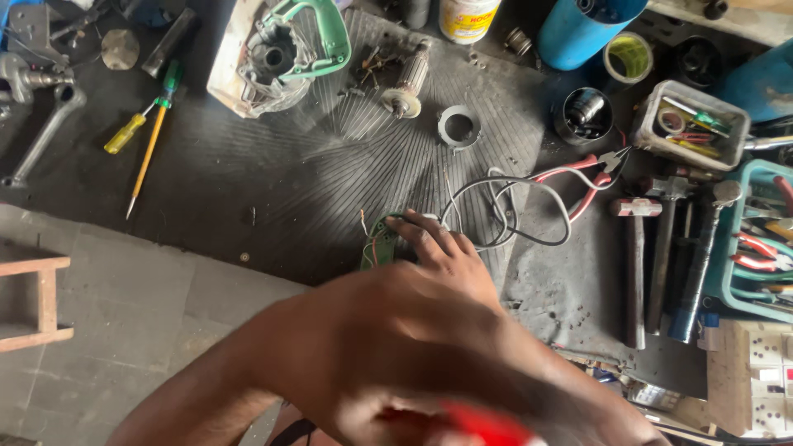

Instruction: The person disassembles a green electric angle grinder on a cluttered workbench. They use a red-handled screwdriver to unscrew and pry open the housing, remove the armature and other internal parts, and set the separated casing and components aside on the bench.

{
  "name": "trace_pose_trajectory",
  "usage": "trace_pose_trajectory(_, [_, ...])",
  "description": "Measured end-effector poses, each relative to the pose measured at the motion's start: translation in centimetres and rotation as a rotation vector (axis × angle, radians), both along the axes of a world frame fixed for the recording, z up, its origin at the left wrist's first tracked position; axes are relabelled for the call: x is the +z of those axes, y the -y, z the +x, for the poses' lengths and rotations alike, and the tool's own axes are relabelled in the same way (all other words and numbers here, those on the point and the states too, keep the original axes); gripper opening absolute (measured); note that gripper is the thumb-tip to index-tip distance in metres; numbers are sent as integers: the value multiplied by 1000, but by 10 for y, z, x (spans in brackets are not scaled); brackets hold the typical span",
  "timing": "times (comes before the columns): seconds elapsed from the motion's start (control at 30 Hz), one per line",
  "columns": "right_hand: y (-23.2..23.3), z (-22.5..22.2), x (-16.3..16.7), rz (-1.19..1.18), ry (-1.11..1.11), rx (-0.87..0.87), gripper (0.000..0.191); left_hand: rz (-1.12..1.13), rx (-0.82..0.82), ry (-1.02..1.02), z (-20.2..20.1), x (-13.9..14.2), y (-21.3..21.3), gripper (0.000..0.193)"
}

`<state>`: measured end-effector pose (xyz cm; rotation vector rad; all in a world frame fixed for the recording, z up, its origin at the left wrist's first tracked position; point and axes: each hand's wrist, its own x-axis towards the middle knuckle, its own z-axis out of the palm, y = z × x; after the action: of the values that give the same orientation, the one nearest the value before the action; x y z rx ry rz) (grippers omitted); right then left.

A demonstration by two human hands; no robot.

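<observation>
- The ribbed black rubber mat point(330, 165) is the landmark for everything below.
- Near the mat's front edge, one hand point(442, 252) reaches out with fingers spread flat on a small green switch part point(378, 245) trailing thin wires; it presses rather than pinches. Which hand this is I cannot tell for sure; it reads as the right.
- Nearer the camera, off the mat's front edge, a blurred forearm and the other hand point(429, 388) seem closed around something red point(483, 425); the blur hides the grip.
- A grey cable loop point(512, 211) lies just right of the switch part, with red-handled pliers point(591, 177) beyond it.
- At the mat's back edge sits an opened green-handled tool housing point(277, 54), a motor armature point(409, 83) to its right and a metal ring point(458, 126) nearby.
- Left of the mat lie a yellow-handled screwdriver point(128, 132) and a green-handled one point(157, 132).
- Right of the mat, a clear plastic tub point(690, 124) holds small screwdrivers and bits; a teal tray point(756, 239) holds red-handled pliers; a black cup point(582, 116) holds a metal part.
- Hammers point(636, 264) lie between the mat and the tray.
</observation>
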<state>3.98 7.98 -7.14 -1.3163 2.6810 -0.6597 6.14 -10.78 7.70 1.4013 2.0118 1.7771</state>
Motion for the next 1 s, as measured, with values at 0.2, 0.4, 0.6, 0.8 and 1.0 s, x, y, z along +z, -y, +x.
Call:
trace_pose_trajectory(0.2, [-1, -1, -13, 71, 62, -7, 43, 5, -114, 46, -11, -18, 3, 40])
trace_pose_trajectory(0.4, [6, -1, 8, 79, -4, -36, 62, -12, -111, 8, -13, -29, -2, 42])
trace_pose_trajectory(0.6, [20, -8, 47, 99, 231, -109, 51, -187, 514, -143, -1, -8, -39, 43])
trace_pose_trajectory(0.8, [-1, -11, 30, -42, 70, -14, 72, -13, 791, -26, 35, -16, -24, 41])
trace_pose_trajectory(1.0, [-11, -12, 15, -74, -25, -3, 44, -224, 527, 567, 16, -23, 3, 25])
